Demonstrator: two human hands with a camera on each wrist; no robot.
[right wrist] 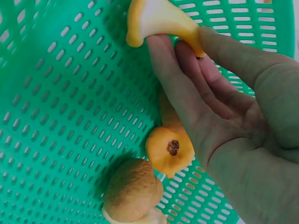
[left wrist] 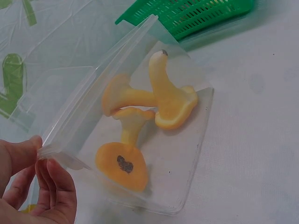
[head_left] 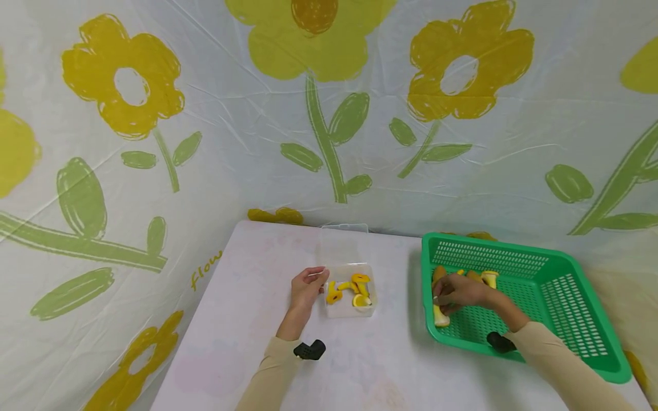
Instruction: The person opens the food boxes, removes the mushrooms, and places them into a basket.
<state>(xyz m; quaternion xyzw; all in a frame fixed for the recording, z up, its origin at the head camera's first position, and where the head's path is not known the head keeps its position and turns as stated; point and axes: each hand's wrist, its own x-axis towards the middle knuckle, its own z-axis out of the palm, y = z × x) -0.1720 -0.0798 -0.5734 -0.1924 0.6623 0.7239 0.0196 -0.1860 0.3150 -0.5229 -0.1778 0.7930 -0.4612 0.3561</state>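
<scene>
My left hand pinches the rim of a clear plastic box at its corner, between thumb and fingers. Several yellow mushrooms lie inside that box, one showing a dark patch on its cap. Over in the green basket, my right hand pinches a yellow mushroom by its narrow stem end, thumb on one side and fingers on the other. Beneath this hand lie another yellow mushroom, partly hidden by the fingers, and a brown-capped mushroom.
The box's clear lid is folded back on the table's far side. A pale mushroom lies farther right in the basket. Behind the white table hangs a flower-printed cloth, which also closes off the left side.
</scene>
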